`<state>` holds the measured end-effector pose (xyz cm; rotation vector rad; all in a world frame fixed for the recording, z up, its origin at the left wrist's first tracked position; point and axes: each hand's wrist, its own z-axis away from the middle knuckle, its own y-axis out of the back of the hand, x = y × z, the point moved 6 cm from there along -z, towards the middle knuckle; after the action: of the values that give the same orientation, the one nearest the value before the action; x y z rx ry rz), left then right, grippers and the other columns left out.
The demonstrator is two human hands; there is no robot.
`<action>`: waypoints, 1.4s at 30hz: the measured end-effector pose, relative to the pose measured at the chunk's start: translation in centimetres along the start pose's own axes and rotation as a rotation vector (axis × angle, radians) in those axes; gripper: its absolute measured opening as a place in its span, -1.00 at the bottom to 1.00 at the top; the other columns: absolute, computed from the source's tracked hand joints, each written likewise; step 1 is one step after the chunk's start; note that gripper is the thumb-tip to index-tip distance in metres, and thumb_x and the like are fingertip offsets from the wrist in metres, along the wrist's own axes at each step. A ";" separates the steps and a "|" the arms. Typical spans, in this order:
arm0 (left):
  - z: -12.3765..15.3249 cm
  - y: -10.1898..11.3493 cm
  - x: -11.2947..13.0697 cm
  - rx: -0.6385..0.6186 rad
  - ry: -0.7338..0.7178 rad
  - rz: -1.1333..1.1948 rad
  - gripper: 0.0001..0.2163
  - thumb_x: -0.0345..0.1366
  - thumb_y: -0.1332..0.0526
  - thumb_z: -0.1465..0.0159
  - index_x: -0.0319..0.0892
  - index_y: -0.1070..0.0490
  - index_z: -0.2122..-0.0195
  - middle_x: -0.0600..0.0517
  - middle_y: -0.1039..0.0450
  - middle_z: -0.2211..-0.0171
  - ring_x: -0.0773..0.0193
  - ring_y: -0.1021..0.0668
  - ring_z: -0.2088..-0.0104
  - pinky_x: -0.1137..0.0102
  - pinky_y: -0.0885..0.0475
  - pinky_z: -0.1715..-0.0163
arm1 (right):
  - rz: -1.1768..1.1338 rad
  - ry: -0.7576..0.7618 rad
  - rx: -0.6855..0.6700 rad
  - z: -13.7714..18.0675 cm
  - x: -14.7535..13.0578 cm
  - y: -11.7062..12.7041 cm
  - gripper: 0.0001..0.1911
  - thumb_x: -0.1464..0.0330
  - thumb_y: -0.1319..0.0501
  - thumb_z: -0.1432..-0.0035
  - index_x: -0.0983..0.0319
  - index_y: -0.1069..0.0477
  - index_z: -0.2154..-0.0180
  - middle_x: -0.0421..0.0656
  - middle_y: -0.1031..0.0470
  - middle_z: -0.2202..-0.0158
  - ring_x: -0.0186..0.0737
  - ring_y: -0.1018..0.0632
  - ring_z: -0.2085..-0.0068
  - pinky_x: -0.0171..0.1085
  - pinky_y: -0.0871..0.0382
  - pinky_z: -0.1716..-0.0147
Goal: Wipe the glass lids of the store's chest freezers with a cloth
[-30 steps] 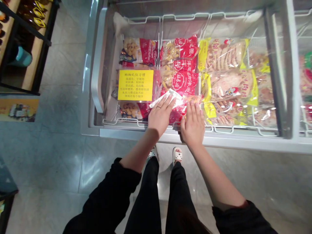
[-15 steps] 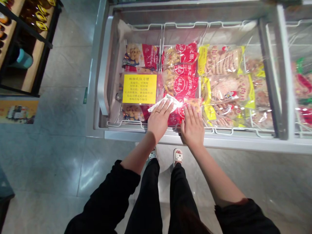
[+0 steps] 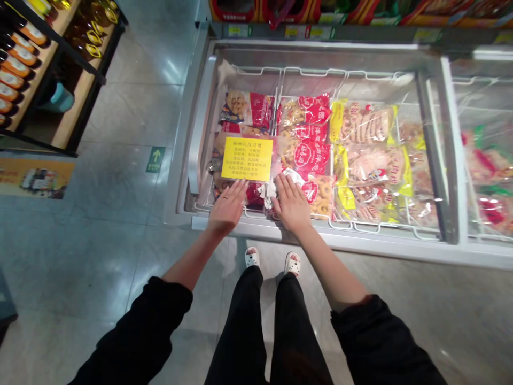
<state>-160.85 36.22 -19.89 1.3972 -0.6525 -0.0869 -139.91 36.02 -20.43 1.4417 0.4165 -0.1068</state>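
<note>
My left hand (image 3: 229, 209) lies flat with fingers stretched on the freezer's glass lid, just below the yellow notice (image 3: 246, 159). A crumpled white tissue (image 3: 269, 193) is pressed against the glass under and beside my right hand (image 3: 294, 206), whose fingers are extended flat over it. Beneath the glass, red bags of frozen food (image 3: 311, 155) lie in white wire baskets. Yellow-edged bags of meat (image 3: 360, 160) fill the compartment to the right. Part of the tissue is hidden by my right hand.
The lid's grey handle (image 3: 201, 125) runs along its left side. Red boxes (image 3: 284, 10) stand on a shelf behind the freezer. At the left is a rack of bottles (image 3: 18, 69). A green arrow sign (image 3: 155, 159) sits on the tiled floor.
My left hand has come off the tissue and moved left, below the notice. My right hand has moved left onto the tissue, now more crumpled. The view has tilted up, showing the back shelf.
</note>
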 end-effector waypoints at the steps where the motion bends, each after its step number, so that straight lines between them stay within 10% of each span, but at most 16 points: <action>1: 0.6 -0.2 -0.6 -0.001 -0.007 -0.006 -0.42 -0.42 0.01 -0.50 -0.26 -0.17 -0.55 -0.18 -0.23 -0.53 0.08 -0.27 -0.55 0.05 -0.19 -0.54 | 0.006 -0.016 -0.002 -0.3 0.0 -0.3 -0.31 0.18 0.05 -0.55 0.30 -0.09 -0.56 0.01 -0.13 -0.59 -0.01 -0.16 -0.59 0.11 -0.05 -0.56; 8: 2.1 -0.6 -1.2 0.156 -0.007 -0.047 -0.42 -0.45 -0.01 -0.49 -0.30 -0.17 -0.54 -0.19 -0.21 -0.53 0.07 -0.21 -0.56 0.04 -0.18 -0.55 | 0.042 -0.202 0.157 1.1 -0.9 -2.5 -0.34 0.21 0.09 -0.55 0.27 -0.13 -0.55 0.05 -0.12 -0.60 0.07 -0.13 -0.60 0.21 -0.03 -0.54; 16: 2.4 -0.4 -1.8 0.207 0.056 0.002 -0.39 -0.49 -0.02 -0.44 -0.32 -0.18 -0.54 -0.21 -0.23 -0.52 0.06 -0.23 -0.56 0.04 -0.18 -0.56 | 0.082 -0.015 0.001 -4.4 -2.8 -2.0 -0.32 0.19 0.05 -0.54 0.24 -0.09 -0.56 -0.04 -0.07 -0.61 -0.01 -0.12 -0.60 0.11 0.00 -0.56; 24: 2.0 -0.5 -1.6 0.160 0.056 0.004 -0.38 -0.50 -0.06 -0.41 -0.34 -0.21 -0.52 -0.23 -0.23 -0.52 0.02 -0.25 -0.55 0.01 -0.19 -0.55 | 0.026 -0.093 -0.020 0.0 -3.0 -2.3 -0.30 0.33 0.09 -0.50 0.30 -0.06 -0.57 -0.02 -0.08 -0.61 0.04 -0.09 -0.61 0.19 -0.01 -0.56; 32: 1.5 -0.1 -1.5 0.098 0.083 -0.051 -0.36 -0.46 -0.09 -0.42 -0.32 -0.18 -0.54 -0.22 -0.18 -0.54 0.00 -0.23 -0.56 -0.02 -0.10 -0.58 | -0.008 0.043 -0.050 -4.9 -2.3 -1.7 -0.29 0.27 0.02 -0.49 0.29 -0.07 -0.57 -0.09 -0.07 -0.62 0.01 -0.10 -0.60 0.12 0.02 -0.58; 42: 1.9 -0.2 -2.0 0.166 0.140 -0.078 -0.34 -0.37 -0.11 -0.46 -0.30 -0.05 -0.58 -0.22 -0.10 -0.58 0.02 -0.17 -0.58 0.02 -0.05 -0.59 | 0.026 0.022 -0.028 -0.4 -3.0 -2.3 -0.31 0.30 0.04 -0.50 0.29 -0.08 -0.56 -0.09 -0.08 -0.61 -0.02 -0.13 -0.60 0.09 0.02 -0.58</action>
<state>-163.35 35.36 -20.75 1.5740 -0.4979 0.0038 -143.45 35.53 -21.58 1.4209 0.4155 -0.0639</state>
